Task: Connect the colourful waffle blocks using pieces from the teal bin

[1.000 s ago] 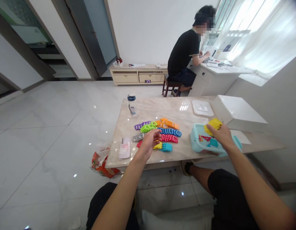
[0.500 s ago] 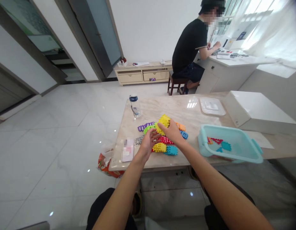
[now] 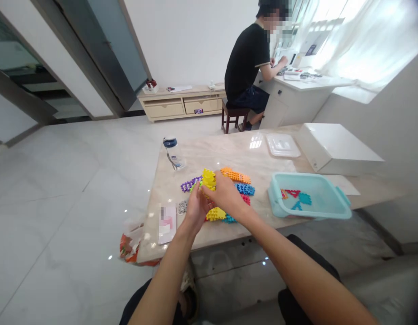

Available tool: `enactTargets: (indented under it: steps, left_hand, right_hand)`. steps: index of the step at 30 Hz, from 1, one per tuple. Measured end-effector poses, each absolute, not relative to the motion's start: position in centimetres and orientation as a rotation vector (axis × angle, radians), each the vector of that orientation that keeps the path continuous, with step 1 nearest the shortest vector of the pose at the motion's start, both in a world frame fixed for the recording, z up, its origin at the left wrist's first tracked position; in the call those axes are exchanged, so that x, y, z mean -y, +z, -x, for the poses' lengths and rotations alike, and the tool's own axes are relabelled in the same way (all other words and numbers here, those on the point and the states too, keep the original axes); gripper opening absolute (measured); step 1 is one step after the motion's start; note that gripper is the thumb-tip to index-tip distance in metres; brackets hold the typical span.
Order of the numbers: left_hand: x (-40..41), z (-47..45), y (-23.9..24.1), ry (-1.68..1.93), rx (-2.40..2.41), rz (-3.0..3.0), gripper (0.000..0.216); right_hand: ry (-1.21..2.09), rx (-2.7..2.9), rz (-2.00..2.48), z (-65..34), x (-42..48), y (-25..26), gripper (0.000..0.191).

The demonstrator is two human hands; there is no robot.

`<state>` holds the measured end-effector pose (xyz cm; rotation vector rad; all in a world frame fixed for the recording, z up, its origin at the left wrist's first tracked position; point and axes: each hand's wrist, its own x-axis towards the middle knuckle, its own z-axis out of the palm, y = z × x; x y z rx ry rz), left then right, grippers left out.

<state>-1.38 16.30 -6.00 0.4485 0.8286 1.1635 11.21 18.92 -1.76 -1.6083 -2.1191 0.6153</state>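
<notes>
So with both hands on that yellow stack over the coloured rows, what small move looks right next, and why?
Probably lower the yellow stack onto the table beside the sorted rows of toothed pieces. Right hand and left hand hold it just above them, and a second yellow piece already lies at the near edge, so yellow likely belongs there.

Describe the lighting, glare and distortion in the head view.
Head view: the window is blown out white; glare spots sit on the marble table and floor; wide-angle bending curves the door frames; the yellow pieces in both hands stay sharp.

Yellow block point(image 3: 209, 178) now between both hands.
</notes>
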Motion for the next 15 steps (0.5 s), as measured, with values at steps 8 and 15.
enactTargets:
  steps: [8,15]
  left_hand:
    - [-15.4,1.4,-7.5,1.098,-0.775,-0.511,0.052]
    - [-15.1,1.6,-9.9,1.230,-0.748,-0.391,0.053]
  right_hand:
    - [0.564,2.305,1.707,-11.4,-16.9,-0.9,0.032]
    - [0.465,2.556,1.586,-9.3,-17.6,-2.3,0.031]
